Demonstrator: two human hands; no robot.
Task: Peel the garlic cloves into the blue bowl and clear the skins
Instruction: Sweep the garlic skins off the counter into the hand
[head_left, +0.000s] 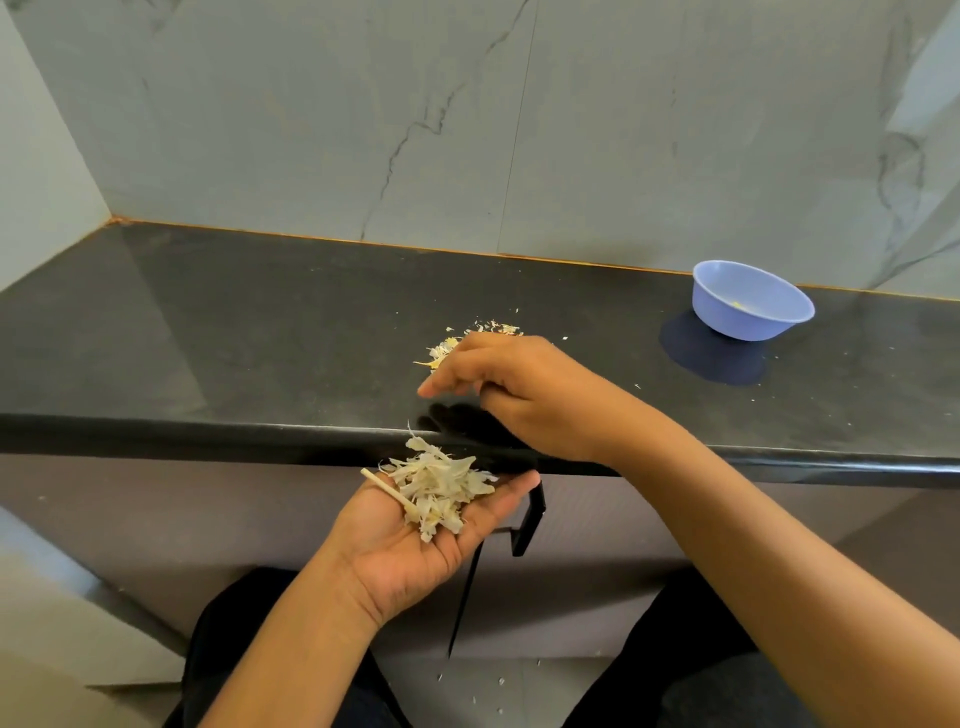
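Observation:
My left hand (415, 540) lies palm up just below the counter's front edge, cupping a heap of pale garlic skins (441, 486) and a thin stalk (389, 491). My right hand (498, 384) hovers over the black counter (234, 332) with fingers loosely bent and pointing left; I see nothing in it. Behind its fingers a small scatter of skins (467, 338) lies on the counter. The blue bowl (750, 301) stands at the far right near the wall, with a yellowish bit visible inside.
A marble-patterned wall (467, 130) rises behind the counter, meeting a side wall at the far left corner. A black handle (530, 525) sticks out under the counter edge. A few skin flakes lie on the floor (488, 686) between my legs.

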